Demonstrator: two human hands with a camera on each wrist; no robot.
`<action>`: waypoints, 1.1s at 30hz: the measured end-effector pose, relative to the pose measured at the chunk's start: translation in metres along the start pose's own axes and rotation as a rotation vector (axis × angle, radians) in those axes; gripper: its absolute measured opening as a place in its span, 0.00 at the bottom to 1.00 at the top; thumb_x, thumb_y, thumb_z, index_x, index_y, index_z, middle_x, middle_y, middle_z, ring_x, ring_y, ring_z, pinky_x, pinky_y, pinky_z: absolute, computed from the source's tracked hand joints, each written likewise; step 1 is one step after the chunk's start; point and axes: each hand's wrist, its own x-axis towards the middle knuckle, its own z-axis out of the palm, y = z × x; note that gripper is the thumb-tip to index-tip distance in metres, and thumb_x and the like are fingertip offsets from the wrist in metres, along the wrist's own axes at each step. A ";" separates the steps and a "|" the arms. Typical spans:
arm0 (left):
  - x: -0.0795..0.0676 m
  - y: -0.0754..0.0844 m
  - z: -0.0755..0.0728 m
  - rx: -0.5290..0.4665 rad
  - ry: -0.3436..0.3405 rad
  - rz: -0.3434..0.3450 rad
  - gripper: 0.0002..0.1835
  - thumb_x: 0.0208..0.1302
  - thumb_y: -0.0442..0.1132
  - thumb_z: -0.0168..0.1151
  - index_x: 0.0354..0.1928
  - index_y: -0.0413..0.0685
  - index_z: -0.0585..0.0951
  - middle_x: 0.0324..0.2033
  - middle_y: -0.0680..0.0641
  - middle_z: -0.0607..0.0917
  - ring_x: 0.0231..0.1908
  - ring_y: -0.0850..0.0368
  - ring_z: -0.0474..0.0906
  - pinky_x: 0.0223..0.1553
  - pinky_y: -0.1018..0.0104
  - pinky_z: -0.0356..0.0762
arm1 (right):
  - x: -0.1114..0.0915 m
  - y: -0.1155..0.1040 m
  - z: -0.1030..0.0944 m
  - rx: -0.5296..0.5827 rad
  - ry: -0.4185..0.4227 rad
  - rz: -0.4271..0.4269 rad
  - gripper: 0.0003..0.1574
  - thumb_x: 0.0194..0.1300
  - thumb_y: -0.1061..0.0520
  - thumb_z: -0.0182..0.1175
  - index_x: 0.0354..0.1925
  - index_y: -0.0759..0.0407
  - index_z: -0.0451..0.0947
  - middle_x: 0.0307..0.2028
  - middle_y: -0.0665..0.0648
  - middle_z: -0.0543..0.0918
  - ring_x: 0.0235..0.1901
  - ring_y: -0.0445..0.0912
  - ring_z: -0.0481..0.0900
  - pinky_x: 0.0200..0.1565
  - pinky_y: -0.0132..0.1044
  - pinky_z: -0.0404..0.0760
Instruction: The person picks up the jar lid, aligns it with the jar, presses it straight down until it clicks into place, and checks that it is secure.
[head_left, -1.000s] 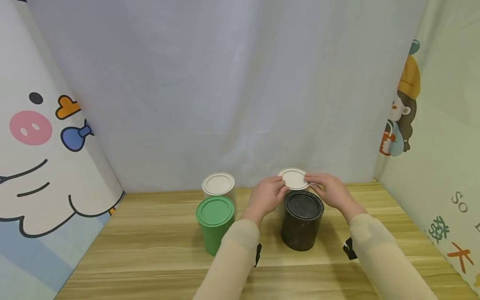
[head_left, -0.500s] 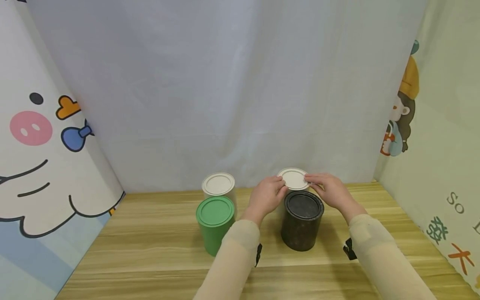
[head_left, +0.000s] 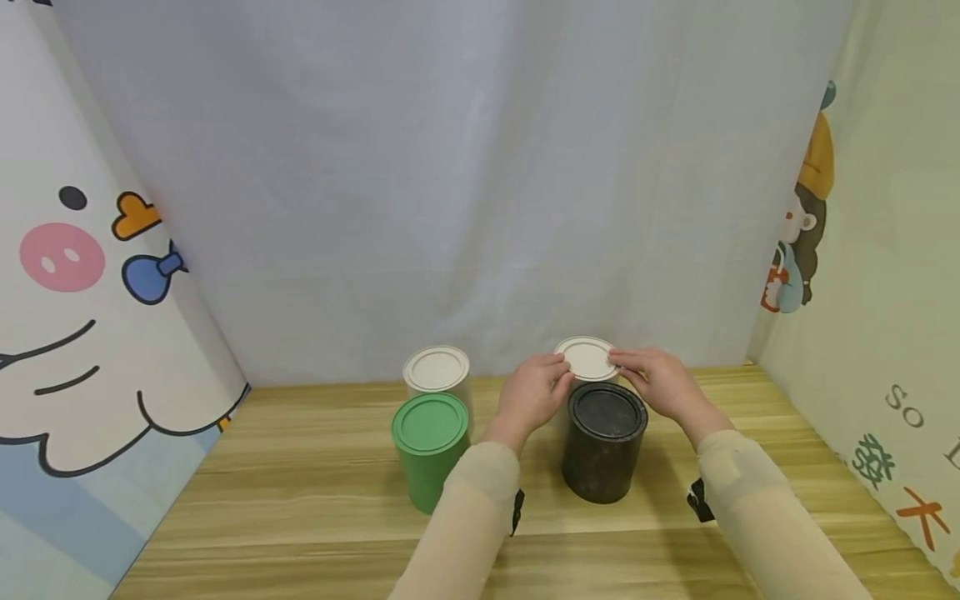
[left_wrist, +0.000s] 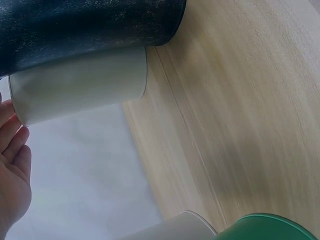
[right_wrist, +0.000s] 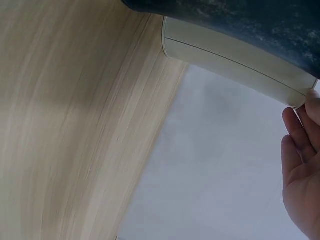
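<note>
At the back right of the table stands a white can (right_wrist: 235,55) topped by a white lid (head_left: 587,358). My left hand (head_left: 534,393) holds the left part of the lid's rim with fingertips and thumb. On the opposite part of that rim, my right hand (head_left: 660,383) has its fingers on top and its thumb lower at the edge. The lid sits level with the can top. Directly before it a black can (head_left: 604,446) with a black lid hides most of the white can's body in the head view.
Left of my hands stand a green can (head_left: 430,446) with a green lid and, behind it, another white can (head_left: 437,371). All rest on a wooden table (head_left: 315,475). A pale curtain (head_left: 375,208) hangs close behind, with printed panels at both sides.
</note>
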 end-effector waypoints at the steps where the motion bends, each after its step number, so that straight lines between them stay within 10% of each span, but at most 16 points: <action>1: 0.000 0.000 0.000 0.000 0.004 0.002 0.14 0.73 0.44 0.58 0.52 0.48 0.86 0.57 0.50 0.83 0.59 0.55 0.77 0.62 0.67 0.70 | 0.000 0.001 0.000 0.002 0.003 -0.003 0.19 0.63 0.68 0.64 0.54 0.66 0.83 0.53 0.66 0.83 0.51 0.64 0.79 0.53 0.60 0.76; 20: 0.004 0.003 0.005 0.034 0.022 -0.010 0.13 0.72 0.45 0.58 0.49 0.50 0.87 0.54 0.50 0.84 0.58 0.55 0.76 0.62 0.66 0.70 | 0.010 0.006 -0.005 0.083 -0.046 0.054 0.13 0.66 0.63 0.64 0.48 0.67 0.84 0.48 0.67 0.84 0.52 0.65 0.78 0.56 0.62 0.72; 33: 0.015 0.001 0.000 0.046 -0.218 -0.056 0.23 0.77 0.52 0.49 0.64 0.49 0.78 0.68 0.48 0.72 0.69 0.52 0.64 0.70 0.64 0.59 | 0.024 0.005 -0.005 0.134 -0.193 0.029 0.24 0.71 0.62 0.58 0.61 0.71 0.74 0.60 0.70 0.76 0.60 0.66 0.72 0.62 0.62 0.68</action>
